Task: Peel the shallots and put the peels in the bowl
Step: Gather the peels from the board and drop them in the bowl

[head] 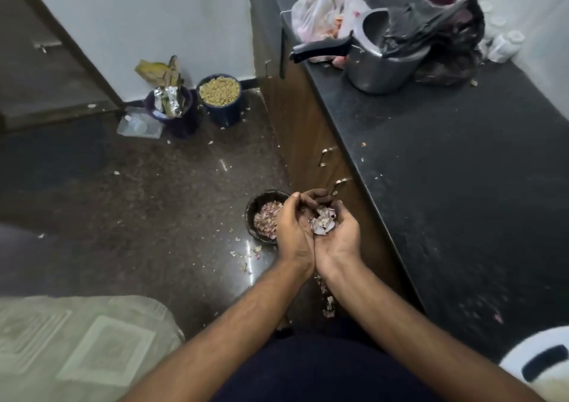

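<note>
Both my hands are cupped together above the floor, side by side, palms up. A pile of pale purple shallot peels (322, 220) lies in the hollow between my left hand (292, 232) and my right hand (338, 235), whose fingers curl around it. Just left of my hands a small dark bowl (253, 207) stands on the floor, holding more peels. My left hand covers the bowl's right rim. Loose peels (328, 304) lie scattered on the floor below my wrists.
A black counter (462, 186) with drawers runs along the right, carrying a pressure cooker (375, 66) and plastic bags. Two blue buckets (220, 100) stand by the far wall. A patterned mat (77, 340) lies at lower left. A white object (542, 361) shows at lower right.
</note>
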Demonstrator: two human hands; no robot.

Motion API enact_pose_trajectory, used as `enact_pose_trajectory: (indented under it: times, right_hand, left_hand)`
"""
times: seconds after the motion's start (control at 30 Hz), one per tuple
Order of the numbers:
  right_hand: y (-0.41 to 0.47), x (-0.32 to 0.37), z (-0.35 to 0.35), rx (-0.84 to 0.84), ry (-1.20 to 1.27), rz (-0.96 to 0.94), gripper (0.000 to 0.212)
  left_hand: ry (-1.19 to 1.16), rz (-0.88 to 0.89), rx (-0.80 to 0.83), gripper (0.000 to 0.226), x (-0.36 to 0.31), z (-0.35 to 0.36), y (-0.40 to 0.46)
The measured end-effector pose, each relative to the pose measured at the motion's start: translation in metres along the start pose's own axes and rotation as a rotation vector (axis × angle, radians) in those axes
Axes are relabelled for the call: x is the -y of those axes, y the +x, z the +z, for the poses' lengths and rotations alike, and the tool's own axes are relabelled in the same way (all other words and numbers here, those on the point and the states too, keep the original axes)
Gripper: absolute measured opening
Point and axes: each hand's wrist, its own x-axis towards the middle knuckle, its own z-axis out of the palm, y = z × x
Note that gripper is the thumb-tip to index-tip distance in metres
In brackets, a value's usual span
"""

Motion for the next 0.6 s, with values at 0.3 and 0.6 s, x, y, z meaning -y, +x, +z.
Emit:
enact_pose_trajectory:
  times: [0.3, 0.6]
  right_hand:
    - [0.055, -0.025, 0.019, -0.22, -0.198, 0.07, 0.03]
    - [0.152, -0.026, 0.034, -0.365, -0.318, 0.095, 0.039]
  left_hand:
    - [-0.068, 0.053, -0.178, 0.058, -0.009, -0.034, 0.066]
    - [-0.011, 0.05, -0.472, 0.076, 0.003, -0.05, 0.171]
